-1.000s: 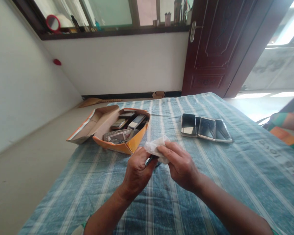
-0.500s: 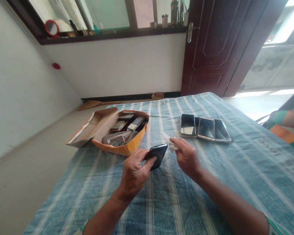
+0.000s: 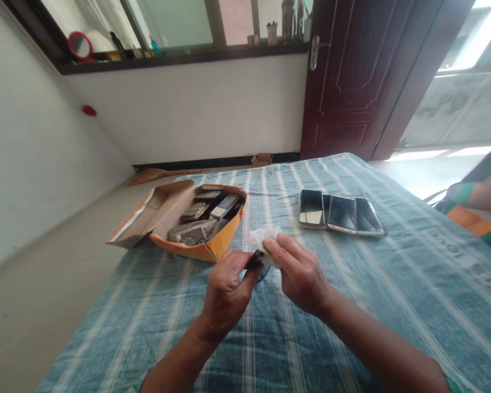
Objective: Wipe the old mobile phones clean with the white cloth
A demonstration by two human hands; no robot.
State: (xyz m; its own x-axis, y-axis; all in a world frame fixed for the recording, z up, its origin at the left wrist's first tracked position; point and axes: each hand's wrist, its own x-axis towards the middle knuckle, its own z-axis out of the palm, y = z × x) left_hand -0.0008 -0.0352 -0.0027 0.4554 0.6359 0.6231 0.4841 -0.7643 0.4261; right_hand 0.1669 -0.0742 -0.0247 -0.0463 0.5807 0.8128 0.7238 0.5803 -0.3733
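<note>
A dark phone [image 3: 254, 261] is gripped at its left side by my left hand [image 3: 228, 286], whose fingers are closed on it. My right hand [image 3: 305, 273] pinches a crumpled white tissue [image 3: 265, 240] against the phone's upper end. Tissue and fingers hide much of the phone. Left of the hands stands an open orange cardboard box [image 3: 223, 240] with several phones inside, its lid folded out to the left. To the right, several phones [image 3: 341, 214] lie partly overlapping in a row on the striped blue cloth [image 3: 311, 349].
Behind the cloth-covered surface are a white wall [image 3: 180, 114] and a dark red door [image 3: 347, 82]. A window ledge [image 3: 188, 61] holds a red mirror [image 3: 80, 46] and small items. Orange and green fabric [image 3: 474, 213] is at the right edge.
My right hand has moved left with the tissue, which now covers part of the phone. The phone, still in my left hand, has been turned and shows less of its face.
</note>
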